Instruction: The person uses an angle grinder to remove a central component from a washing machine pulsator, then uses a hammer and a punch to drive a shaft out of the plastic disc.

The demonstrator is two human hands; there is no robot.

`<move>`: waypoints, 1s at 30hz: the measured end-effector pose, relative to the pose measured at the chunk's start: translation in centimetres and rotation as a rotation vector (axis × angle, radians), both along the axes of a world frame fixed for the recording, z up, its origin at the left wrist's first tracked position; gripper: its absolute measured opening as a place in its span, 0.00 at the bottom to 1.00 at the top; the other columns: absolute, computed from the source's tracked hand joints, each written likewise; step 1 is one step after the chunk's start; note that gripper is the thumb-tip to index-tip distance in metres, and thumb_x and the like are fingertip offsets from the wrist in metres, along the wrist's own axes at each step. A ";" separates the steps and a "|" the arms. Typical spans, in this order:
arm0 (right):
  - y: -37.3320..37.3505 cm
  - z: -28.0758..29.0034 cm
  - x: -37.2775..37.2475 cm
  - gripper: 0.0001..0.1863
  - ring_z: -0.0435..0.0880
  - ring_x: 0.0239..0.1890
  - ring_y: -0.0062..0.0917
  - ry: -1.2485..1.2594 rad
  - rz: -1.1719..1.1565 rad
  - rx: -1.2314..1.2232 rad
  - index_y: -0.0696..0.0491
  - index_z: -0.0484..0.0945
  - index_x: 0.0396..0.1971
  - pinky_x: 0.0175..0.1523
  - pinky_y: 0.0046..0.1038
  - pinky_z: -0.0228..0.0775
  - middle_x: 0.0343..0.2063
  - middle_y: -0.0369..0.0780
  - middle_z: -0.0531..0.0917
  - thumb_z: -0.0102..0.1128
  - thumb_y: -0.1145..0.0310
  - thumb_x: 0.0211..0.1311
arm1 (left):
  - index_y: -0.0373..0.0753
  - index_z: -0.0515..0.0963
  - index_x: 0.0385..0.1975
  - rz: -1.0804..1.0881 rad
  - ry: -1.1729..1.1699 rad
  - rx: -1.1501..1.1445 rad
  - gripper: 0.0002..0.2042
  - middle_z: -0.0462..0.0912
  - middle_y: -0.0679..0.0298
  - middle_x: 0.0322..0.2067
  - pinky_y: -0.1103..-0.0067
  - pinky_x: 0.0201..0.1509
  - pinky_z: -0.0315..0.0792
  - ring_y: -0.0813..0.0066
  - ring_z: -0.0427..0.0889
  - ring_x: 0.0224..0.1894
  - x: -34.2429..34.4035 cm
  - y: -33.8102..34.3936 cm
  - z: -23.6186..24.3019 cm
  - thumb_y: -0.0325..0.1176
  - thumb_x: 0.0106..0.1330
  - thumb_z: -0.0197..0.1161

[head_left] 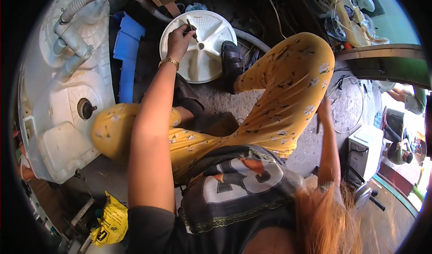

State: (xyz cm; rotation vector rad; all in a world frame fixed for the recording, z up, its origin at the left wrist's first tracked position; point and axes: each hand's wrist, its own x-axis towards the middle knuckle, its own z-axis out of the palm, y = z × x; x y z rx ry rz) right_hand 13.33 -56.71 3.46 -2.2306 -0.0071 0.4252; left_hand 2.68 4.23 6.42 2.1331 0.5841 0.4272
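Note:
My left hand is closed around a thin dark rod-like tool, which slants down toward the hub of a round white washing machine pulsator. The pulsator is ribbed and dotted with small holes, and it lies by my feet. My right hand is beside my raised right knee, which hides part of its fingers. They look curled, and a short dark piece sticks out below them; I cannot make out what it is.
At the left stands a white plastic washing machine tub with grey pipes. A blue plastic panel leans beside it. A yellow bag is at lower left. A white box-shaped unit and other people appear at right.

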 end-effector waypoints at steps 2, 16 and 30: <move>0.5 5.3 4.4 0.16 0.71 0.21 0.19 -0.206 -0.060 0.095 0.54 0.74 0.33 0.24 0.26 0.62 0.21 0.34 0.76 0.49 0.57 0.74 | 0.39 0.85 0.40 -0.035 -0.014 -0.052 0.09 0.88 0.59 0.32 0.73 0.42 0.76 0.67 0.86 0.35 0.7 0.4 -1.3 0.34 0.64 0.65; 27.0 33.9 8.4 0.20 0.74 0.29 0.20 -0.345 0.092 0.775 0.55 0.74 0.52 0.32 0.22 0.68 0.32 0.36 0.77 0.51 0.54 0.74 | 0.37 0.80 0.40 -0.220 0.019 0.127 0.07 0.85 0.54 0.35 0.65 0.42 0.77 0.52 0.85 0.38 0.6 2.4 -4.2 0.30 0.65 0.61; 35.6 24.7 0.0 0.20 0.75 0.31 0.15 -0.075 0.151 0.617 0.57 0.77 0.54 0.34 0.18 0.69 0.35 0.34 0.80 0.53 0.58 0.74 | 0.39 0.81 0.41 -0.369 -0.115 0.300 0.08 0.86 0.57 0.38 0.67 0.43 0.78 0.55 0.85 0.39 -0.1 2.6 -5.9 0.29 0.63 0.64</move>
